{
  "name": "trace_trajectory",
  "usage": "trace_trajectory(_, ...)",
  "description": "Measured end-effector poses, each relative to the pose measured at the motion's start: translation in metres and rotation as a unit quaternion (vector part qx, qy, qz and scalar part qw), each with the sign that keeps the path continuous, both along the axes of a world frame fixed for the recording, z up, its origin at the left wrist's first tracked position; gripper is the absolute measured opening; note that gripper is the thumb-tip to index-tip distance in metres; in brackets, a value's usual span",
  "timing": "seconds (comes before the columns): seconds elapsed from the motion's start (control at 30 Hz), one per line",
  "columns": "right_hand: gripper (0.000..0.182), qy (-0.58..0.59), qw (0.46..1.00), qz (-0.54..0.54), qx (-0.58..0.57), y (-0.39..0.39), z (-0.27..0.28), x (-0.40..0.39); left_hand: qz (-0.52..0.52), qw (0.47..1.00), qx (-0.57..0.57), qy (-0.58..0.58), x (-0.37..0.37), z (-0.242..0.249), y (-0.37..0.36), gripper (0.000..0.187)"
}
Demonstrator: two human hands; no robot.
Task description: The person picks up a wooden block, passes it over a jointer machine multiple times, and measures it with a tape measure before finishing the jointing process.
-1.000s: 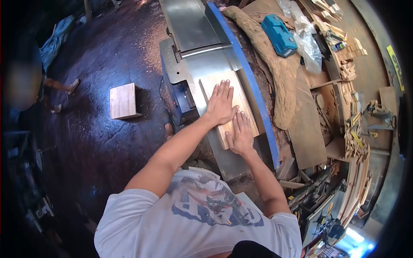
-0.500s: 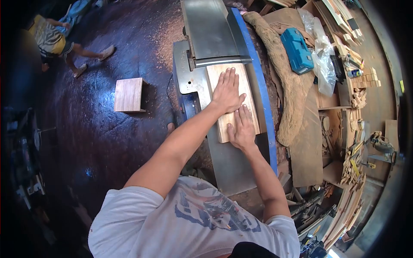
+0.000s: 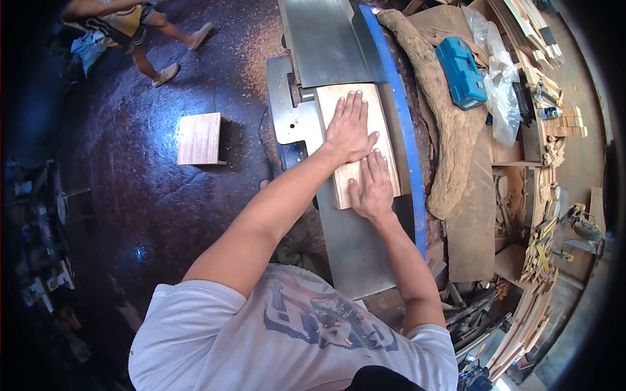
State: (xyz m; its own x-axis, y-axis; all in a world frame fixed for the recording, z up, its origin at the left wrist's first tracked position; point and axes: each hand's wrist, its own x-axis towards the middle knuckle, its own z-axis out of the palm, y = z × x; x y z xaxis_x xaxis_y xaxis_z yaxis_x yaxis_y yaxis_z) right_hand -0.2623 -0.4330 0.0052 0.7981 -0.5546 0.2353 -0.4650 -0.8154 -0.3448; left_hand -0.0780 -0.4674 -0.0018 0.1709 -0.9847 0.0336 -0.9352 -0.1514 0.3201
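Observation:
A thick light wooden board lies flat on the metal bed of a planing machine. My left hand rests palm down on the board's upper part, fingers stretched toward the far end. Just behind it, my right hand lies on the near part of the board, fingers spread a little. The two hands touch or nearly touch near the board's middle. The board's far end meets the edge of the far metal table, and the cutter area beneath it is hidden.
A blue fence edge runs along the machine's right side. Beyond it lie a long rough log, a teal case and plastic wrap. A small wooden stool stands left on the floor. A person is at upper left.
The board has slid forward under both hands, and its far end now covers the cutter bar seen before. The person at upper left has moved to the right.

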Motion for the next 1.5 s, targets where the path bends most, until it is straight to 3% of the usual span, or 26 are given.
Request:
trace_trajectory(0.77,0.054,-0.039,0.999,-0.024,0.023,-0.015,0.003,0.019,-0.005,1.0,0.001,-0.014,0.018,0.005,-0.016,0.089)
trace_trajectory(1.23,0.062,-0.016,0.999,-0.017,0.032,0.014,0.0,-0.014,-0.015,0.999,-0.036,0.015,-0.008,0.004,0.011,0.092)
trace_trajectory(1.4,0.054,-0.04,0.999,-0.008,0.02,-0.008,0.004,0.01,-0.016,1.0,-0.003,0.004,0.01,0.012,-0.004,0.091)
trace_trajectory(1.5,0.06,-0.044,0.999,-0.004,0.022,-0.021,-0.001,0.024,-0.013,1.0,-0.003,-0.002,0.025,0.009,-0.017,0.091)
